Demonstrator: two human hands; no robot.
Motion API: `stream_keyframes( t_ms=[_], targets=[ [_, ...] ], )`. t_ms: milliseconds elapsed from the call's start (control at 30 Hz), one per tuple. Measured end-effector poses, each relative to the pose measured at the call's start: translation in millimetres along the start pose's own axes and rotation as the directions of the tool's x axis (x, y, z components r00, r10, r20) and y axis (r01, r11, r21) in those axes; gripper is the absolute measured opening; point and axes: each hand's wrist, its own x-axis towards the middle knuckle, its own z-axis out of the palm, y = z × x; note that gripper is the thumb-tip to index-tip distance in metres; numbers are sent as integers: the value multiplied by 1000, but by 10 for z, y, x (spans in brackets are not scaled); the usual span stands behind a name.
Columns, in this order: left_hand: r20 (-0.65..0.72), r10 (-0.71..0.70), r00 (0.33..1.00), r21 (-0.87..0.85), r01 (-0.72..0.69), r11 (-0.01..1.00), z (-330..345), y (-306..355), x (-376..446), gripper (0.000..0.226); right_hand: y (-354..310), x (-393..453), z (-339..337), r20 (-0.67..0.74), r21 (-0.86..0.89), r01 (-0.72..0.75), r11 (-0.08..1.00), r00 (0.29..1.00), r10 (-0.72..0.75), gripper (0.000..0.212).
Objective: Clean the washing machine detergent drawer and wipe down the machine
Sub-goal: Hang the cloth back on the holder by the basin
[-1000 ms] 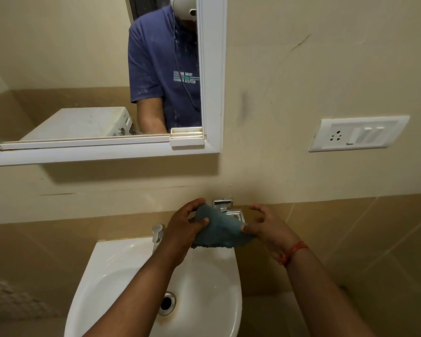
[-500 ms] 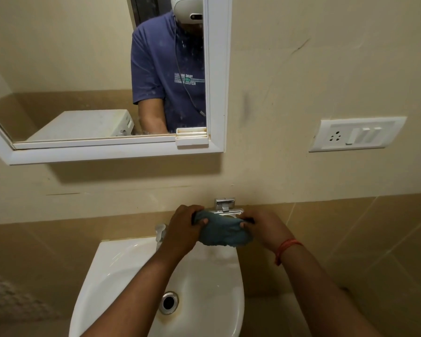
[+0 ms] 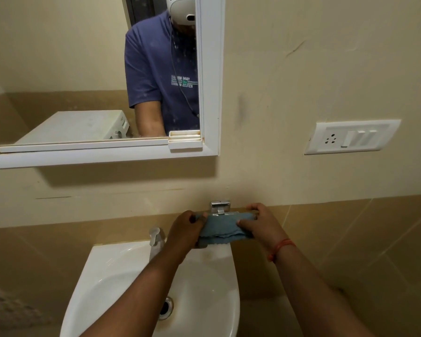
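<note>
A blue-grey cloth (image 3: 223,227) is stretched between my two hands above the back right of the white basin (image 3: 112,276). My left hand (image 3: 184,231) grips its left end with curled fingers. My right hand (image 3: 258,223) pinches and grips its right end, a red thread around that wrist. The cloth lies against a chrome wall holder (image 3: 219,207) just behind it. The white washing machine (image 3: 78,126) shows only as a reflection in the mirror, behind me. No detergent drawer is in view.
A chrome tap (image 3: 154,235) stands at the basin's back edge, left of my left hand. The drain (image 3: 165,307) is partly hidden by my left forearm. A white-framed mirror (image 3: 212,93) hangs above, a switch and socket plate (image 3: 350,137) on the wall to the right.
Both hands have drawn the cloth from a loose bunch into a flatter folded band, lifting it slightly toward the chrome holder. My right hand has closed fully onto its end.
</note>
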Motion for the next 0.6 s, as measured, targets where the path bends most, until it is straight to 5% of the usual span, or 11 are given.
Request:
stream_keyframes(
  t_ms=[133,333,467,533,600],
  targets=[
    [-5,18,1000,-30,-18,999,133,23,-10,26,-69,-32,205,-156,-312,216,925,949,-274,60],
    [-41,-52,998,-95,48,994,245,144,24,18,-118,-142,609,15,-475,528,704,805,-594,62],
    [111,-56,992,-337,91,937,159,105,28,55,-35,-120,656,127,-640,575,510,734,-668,64],
    [154,11,988,-287,34,957,120,38,49,55,33,-102,637,176,-593,584,554,765,-619,63],
    [102,-1,995,-252,27,967,120,-43,116,42,73,-73,600,198,-364,562,743,826,-528,56]
  ],
)
